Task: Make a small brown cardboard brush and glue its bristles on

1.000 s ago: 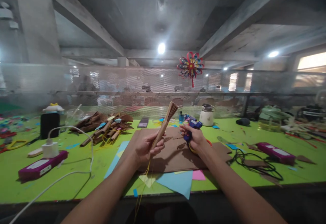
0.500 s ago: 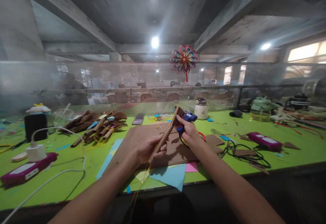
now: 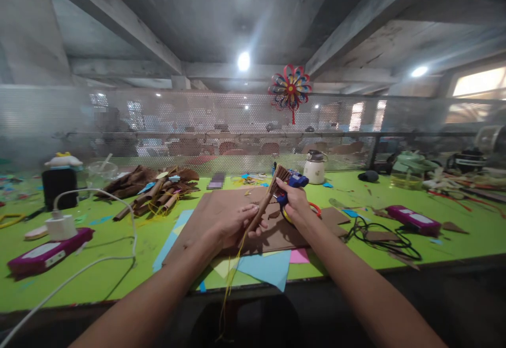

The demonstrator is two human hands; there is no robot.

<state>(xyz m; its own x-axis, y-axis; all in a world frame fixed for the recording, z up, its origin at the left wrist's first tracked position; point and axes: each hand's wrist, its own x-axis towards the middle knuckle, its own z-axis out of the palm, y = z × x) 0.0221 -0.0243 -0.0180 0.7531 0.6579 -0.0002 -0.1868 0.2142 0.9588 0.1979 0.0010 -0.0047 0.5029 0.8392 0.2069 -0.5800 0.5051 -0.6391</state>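
A brown rolled paper tube (image 3: 262, 208) leans between my hands, its upper end cut or folded into a fringe. My left hand (image 3: 239, 224) is wrapped around its lower part, and thin yellow strings (image 3: 229, 284) hang below that hand. At the fringed end, my right hand (image 3: 295, 200) pinches the paper between thumb and fingers. Just behind my right hand is a dark blue tool (image 3: 298, 179), partly hidden, whose kind I cannot make out. Beneath both hands lies a flat brown cardboard sheet (image 3: 209, 216).
Brown paper rolls (image 3: 158, 192) are heaped at the left on the green table (image 3: 114, 258). A white charger (image 3: 61, 228) sits on a purple power strip (image 3: 51, 250). Rightward are a coiled black cable (image 3: 385, 240) and another purple strip (image 3: 413, 220). A cream bottle (image 3: 315, 168) stands behind.
My left hand and the tube's lower end have moved slightly up and right. The yellow strings have swung right. My right hand keeps its grip on the fringe. The view has shifted a little.
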